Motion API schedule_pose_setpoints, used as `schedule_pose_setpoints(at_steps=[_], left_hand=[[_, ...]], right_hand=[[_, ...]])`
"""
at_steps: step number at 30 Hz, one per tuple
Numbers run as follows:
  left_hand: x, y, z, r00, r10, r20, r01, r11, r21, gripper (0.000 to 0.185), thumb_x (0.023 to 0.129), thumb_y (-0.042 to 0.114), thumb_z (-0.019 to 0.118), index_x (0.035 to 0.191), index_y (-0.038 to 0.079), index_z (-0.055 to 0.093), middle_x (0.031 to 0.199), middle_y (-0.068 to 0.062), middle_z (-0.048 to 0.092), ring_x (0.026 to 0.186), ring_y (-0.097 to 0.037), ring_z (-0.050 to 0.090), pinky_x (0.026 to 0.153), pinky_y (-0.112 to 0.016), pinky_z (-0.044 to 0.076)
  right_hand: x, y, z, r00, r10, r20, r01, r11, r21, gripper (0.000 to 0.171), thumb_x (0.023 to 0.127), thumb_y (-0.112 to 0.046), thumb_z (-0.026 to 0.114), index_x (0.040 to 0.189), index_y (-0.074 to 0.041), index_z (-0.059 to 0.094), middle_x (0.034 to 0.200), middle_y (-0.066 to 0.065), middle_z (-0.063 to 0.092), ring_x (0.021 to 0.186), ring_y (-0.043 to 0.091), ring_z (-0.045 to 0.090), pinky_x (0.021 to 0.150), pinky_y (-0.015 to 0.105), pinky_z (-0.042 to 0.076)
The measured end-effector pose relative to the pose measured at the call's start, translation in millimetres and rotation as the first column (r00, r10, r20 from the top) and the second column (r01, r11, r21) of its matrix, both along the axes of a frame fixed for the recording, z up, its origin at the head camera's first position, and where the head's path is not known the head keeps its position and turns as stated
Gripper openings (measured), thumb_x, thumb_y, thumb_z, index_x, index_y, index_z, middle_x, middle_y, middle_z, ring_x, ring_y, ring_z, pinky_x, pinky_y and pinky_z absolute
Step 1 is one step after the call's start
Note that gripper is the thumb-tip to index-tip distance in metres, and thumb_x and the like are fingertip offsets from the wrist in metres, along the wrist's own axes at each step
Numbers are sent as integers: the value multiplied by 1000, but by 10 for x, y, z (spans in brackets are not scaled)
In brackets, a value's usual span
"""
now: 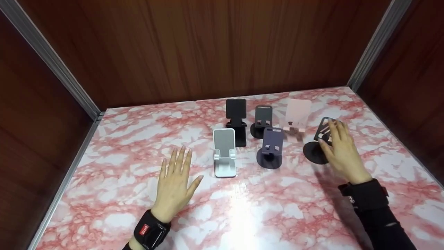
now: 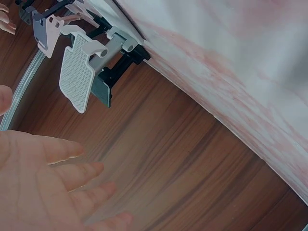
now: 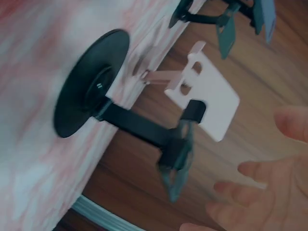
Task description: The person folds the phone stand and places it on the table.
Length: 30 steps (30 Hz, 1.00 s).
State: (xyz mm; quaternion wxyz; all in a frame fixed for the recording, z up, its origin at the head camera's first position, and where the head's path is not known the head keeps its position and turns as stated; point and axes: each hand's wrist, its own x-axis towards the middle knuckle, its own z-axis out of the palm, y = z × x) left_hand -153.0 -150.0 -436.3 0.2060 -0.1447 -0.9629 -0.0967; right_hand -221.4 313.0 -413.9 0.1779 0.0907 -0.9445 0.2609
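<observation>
My left hand [image 1: 173, 189] is held flat over the left part of the table, fingers straight and thumb spread, holding nothing. Right of it stands a white phone stand [image 1: 224, 144], also visible in the left wrist view. My right hand [image 1: 342, 152] hovers by a black phone stand with a round base [image 1: 315, 152] at the right. In the head view its fingers overlap the slotted holder. The right wrist view shows a gap between the fingers [image 3: 240, 192] and this black stand [image 3: 134, 125]; nothing is gripped.
Other phone stands are grouped mid-table: a black one [image 1: 236, 109], a dark grey one [image 1: 263, 116], a purple one [image 1: 273, 140] and a pink one [image 1: 297, 111]. Brown wood-grain panels [image 1: 208, 45] with metal edge strips enclose the red-and-white marbled table [image 1: 138, 132] on three sides.
</observation>
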Motion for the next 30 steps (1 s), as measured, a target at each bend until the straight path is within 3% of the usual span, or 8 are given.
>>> schedule_pose_setpoints(at_steps=[7,14,16,19,22,26,29,30], left_hand=[[2,19,-31,1000,-13,-7,13,1000,-8,75,95,48,53,152,4,35,160,-17,31,148,-39,27,120,-58,23],[-5,45,-49,999,-33,-11,33,999,-13,74,96,48,53,152,4,34,160,-17,31,148,-37,27,120,-58,23],[0,51,-54,999,-37,1,37,999,-17,74,96,48,53,152,4,34,161,-17,30,148,-37,27,120,-57,22],[3,57,-60,999,-41,17,41,999,-20,75,96,49,52,153,4,33,161,-17,29,149,-37,26,121,-57,21],[4,60,-61,999,-44,18,44,999,-22,75,96,49,52,153,4,33,161,-17,29,148,-37,27,121,-57,20],[4,60,-64,999,-48,17,48,999,-19,74,96,48,53,153,4,33,161,-17,29,148,-37,27,121,-57,20],[1,56,-68,999,-47,20,47,999,-22,74,96,48,52,153,5,34,161,-17,29,148,-37,27,121,-57,20],[-2,54,-71,999,-47,21,47,999,-24,74,96,48,52,153,5,34,161,-18,29,148,-37,27,121,-57,21]], right_hand=[[-62,91,-77,985,-107,-139,85,985,-150,67,96,-11,59,147,15,26,146,45,24,137,62,20,114,70,19],[-86,223,-114,986,-166,-1,161,959,-231,69,100,-20,55,150,14,21,135,45,40,124,59,41,103,65,38],[-91,270,-134,985,-167,40,172,953,-251,68,101,-22,54,151,11,23,130,43,48,117,55,51,96,43,50],[-113,328,-165,984,-151,93,172,938,-302,65,101,-23,55,151,9,27,123,41,57,96,19,69,78,10,48],[-143,360,-202,986,-120,113,154,913,-377,62,100,-21,57,148,8,32,108,30,68,78,-13,59,67,-1,43],[-186,369,-267,992,50,116,36,765,-643,43,100,-8,55,135,9,39,87,-2,74,70,-9,66,65,13,57],[-210,370,-314,979,187,79,-42,566,-823,24,99,1,52,121,6,44,81,-8,72,66,8,72,63,23,60],[-215,368,-325,976,207,64,-56,525,-849,20,98,2,52,118,4,47,81,-5,72,66,10,73,63,24,61]])
